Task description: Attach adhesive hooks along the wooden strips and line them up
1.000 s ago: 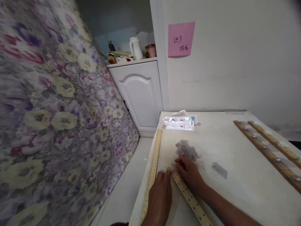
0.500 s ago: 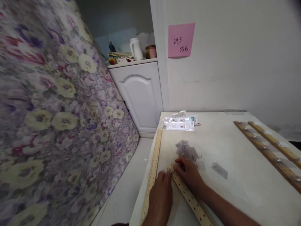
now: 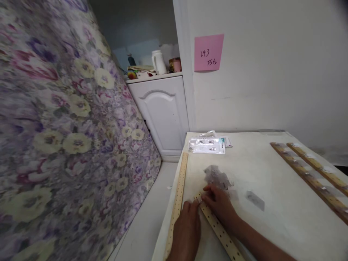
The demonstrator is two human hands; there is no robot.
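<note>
Both my hands rest at the far end of a perforated wooden strip (image 3: 220, 232) that lies slanted on the white table (image 3: 272, 188). My left hand (image 3: 186, 228) lies flat beside that end, fingertips touching the strip. My right hand (image 3: 219, 203) has its fingers curled at the strip's tip, pinching there; what it pinches is too small to name. A pile of small clear adhesive hooks (image 3: 219, 177) lies just beyond my right fingers. One loose clear hook pad (image 3: 255, 200) lies to the right.
A second perforated strip (image 3: 178, 203) runs along the table's left edge. Two strips with hooks fitted (image 3: 312, 174) lie at the right. A hook package (image 3: 208, 145) sits at the back. A floral mattress (image 3: 67, 137) leans at left, beside a white cabinet (image 3: 163, 112). A pink note (image 3: 208, 52) hangs on the wall.
The view has tipped slightly upward, so everything sits lower in frame. My hands stay at the strip's end with barely any movement.
</note>
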